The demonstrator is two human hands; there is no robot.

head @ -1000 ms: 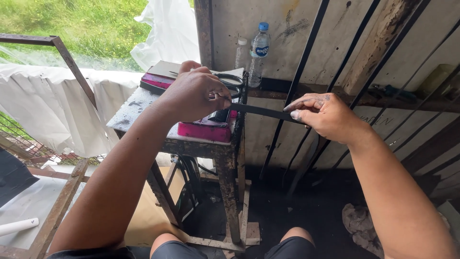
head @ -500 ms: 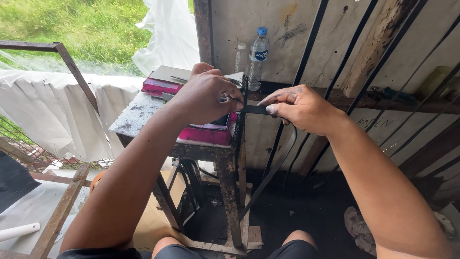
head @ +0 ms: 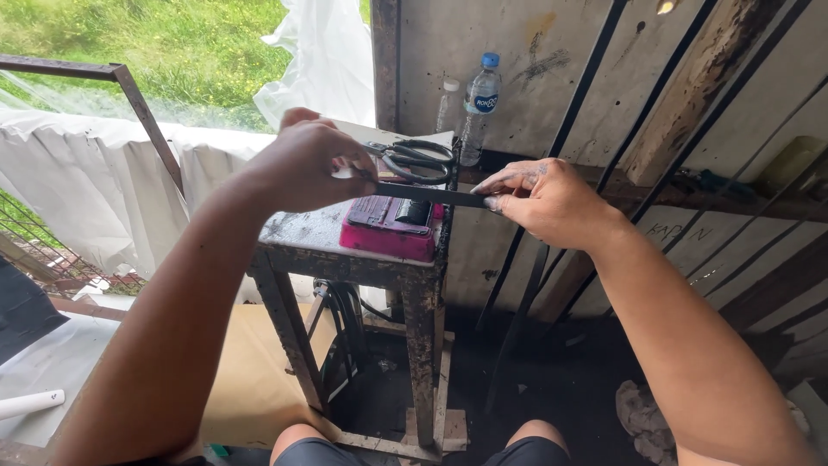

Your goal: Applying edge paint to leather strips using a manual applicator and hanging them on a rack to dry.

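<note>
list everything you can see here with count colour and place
strip: 1, black, flat and thin, held level between both hands over the stand
scissors: 1, black handles, on the stand behind the strip
box: 1, pink, on the stand top under the strip
stand: 1, worn dark metal, centre
bottles: 2, clear, one blue-capped, one white-capped, against the wall behind the stand
long strips: several, black, leaning on the wall at right
sheet: 1, white, draped at left
grass: green, top left
left hand: 1, pinching the strip's left end
right hand: 1, fingers on the strip's right end
</note>
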